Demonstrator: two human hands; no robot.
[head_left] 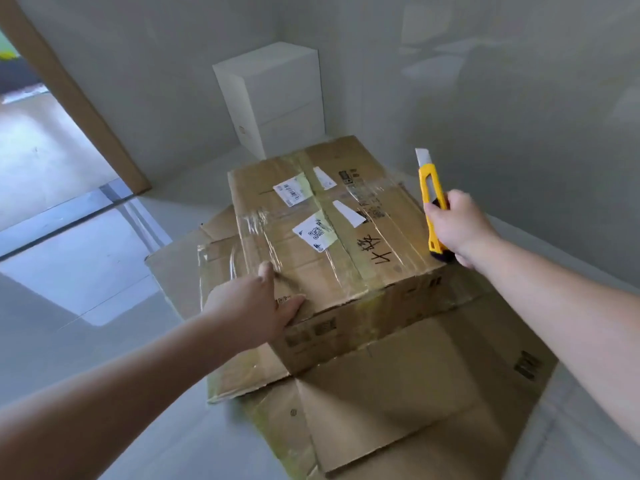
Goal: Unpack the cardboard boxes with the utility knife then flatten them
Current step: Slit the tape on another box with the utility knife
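While the left hand [254,303] lies on the near left corner of the sealed cardboard box [332,244], fingers fairly straight and spread across the top edge, thumb reaching over the tape, the right hand [457,225] hovers off at about three o'clock from the box's middle, wrapped tight around a yellow utility knife [431,206]. Blade's out, folks: a pale segment points up and away toward twelve o'clock, well clear of the cardboard. The knife's dark tail pokes out below the fist, close to the box's right edge; I cannot tell whether it touches.

That box sits dead center, flaps closed, criss-crossed with clear and yellowish packing tape [322,209]. White shipping labels [313,233] dot the lid, one with a QR code, and black handwriting [379,249] runs along toward four o'clock. Underneath it, flattened cardboard sheets [398,403] spread across the pale floor [86,265], running out toward six o'clock and toward nine o'clock.

Back at twelve o'clock, a tall white box [277,98] stands in the corner against the wall, just behind the brown one. Off at ten o'clock, a wooden door frame [69,95] slants down to the floor.
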